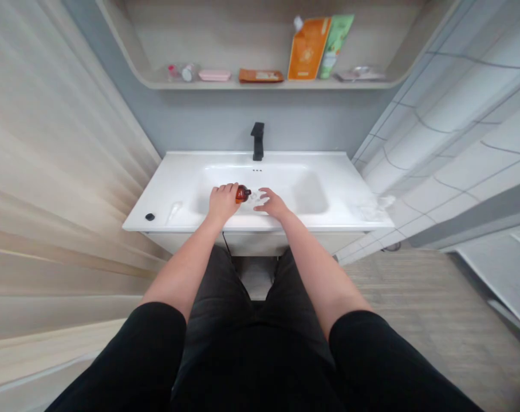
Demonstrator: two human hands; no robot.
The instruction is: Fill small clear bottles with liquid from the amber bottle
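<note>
Over the white sink basin (311, 191), my left hand (224, 201) is wrapped around a small amber bottle (242, 194). The bottle lies tipped on its side, its dark neck pointing right. Facing that neck, my right hand (274, 203) curves its fingers and thumb around something small and see-through (255, 197), whose kind I cannot make out. Whether the bottle touches it is too small to tell. Left of the basin, on the counter, are a round black cap (150, 217) and a slim, pale, translucent item (174, 210).
A black faucet (258, 141) rises behind the basin. Crumpled clear plastic (374, 208) lies on the counter's right end. Above, a wall shelf (217, 86) carries an orange pouch (309, 50), a green tube (335, 46) and several small items. A pale curtain (58, 171) hangs at left.
</note>
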